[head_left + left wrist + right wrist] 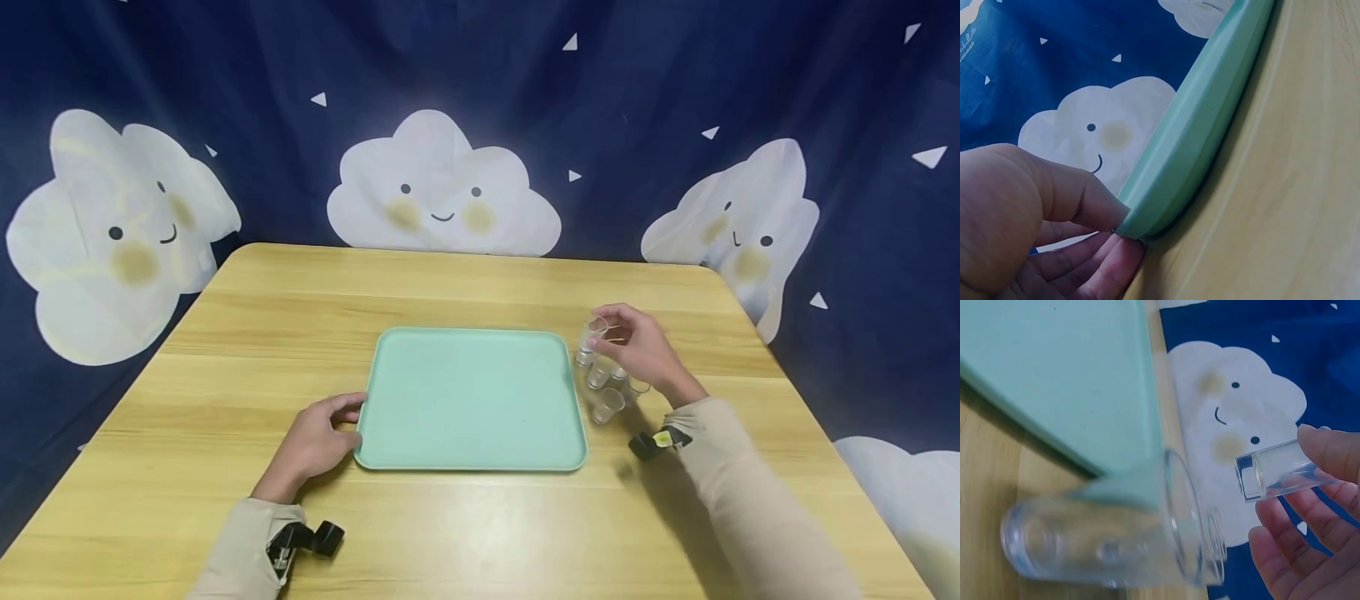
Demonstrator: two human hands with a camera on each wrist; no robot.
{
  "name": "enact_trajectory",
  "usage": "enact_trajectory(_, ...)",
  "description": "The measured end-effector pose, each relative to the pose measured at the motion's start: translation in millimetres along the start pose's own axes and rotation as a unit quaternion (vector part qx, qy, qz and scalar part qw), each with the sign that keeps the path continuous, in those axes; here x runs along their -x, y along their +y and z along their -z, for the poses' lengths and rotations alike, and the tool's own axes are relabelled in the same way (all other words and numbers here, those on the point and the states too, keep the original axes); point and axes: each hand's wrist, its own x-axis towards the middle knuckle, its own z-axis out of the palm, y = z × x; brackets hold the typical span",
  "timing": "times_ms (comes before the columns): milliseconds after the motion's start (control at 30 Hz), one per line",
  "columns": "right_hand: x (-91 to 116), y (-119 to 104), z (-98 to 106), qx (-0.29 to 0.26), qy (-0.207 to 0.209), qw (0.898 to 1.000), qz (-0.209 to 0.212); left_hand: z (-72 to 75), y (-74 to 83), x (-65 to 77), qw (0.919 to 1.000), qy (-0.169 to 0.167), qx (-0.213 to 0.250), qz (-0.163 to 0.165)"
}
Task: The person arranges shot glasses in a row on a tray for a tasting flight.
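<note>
My left hand (318, 437) is at the near left side of a mint-green tray (472, 400). In the left wrist view, its thumb and fingers pinch the tray's rim (1175, 156) near a corner. To the right of the tray, my right hand (643, 350) holds a small clear shot glass (1282, 467) between thumb and fingers, raised above the table. Several more clear shot glasses (608, 406) stand in a group beneath and in front of that hand, close to the tray's right edge. One glass (1104, 540) looms large in the right wrist view.
The wooden table (480, 533) extends on all sides of the tray. Behind it hangs a dark blue curtain (465, 67) with smiling clouds and small white triangles. A black wrist camera (311, 540) is strapped at the left sleeve, another (651, 443) at the right.
</note>
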Motion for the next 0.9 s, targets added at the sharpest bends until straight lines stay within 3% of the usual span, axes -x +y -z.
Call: enact_trajectory(900,-24,-23,-59,-0.062,-0.056,0.996,-0.004,1.1,1.0,0.5,1.0000,0.001,0.002,-0.002)
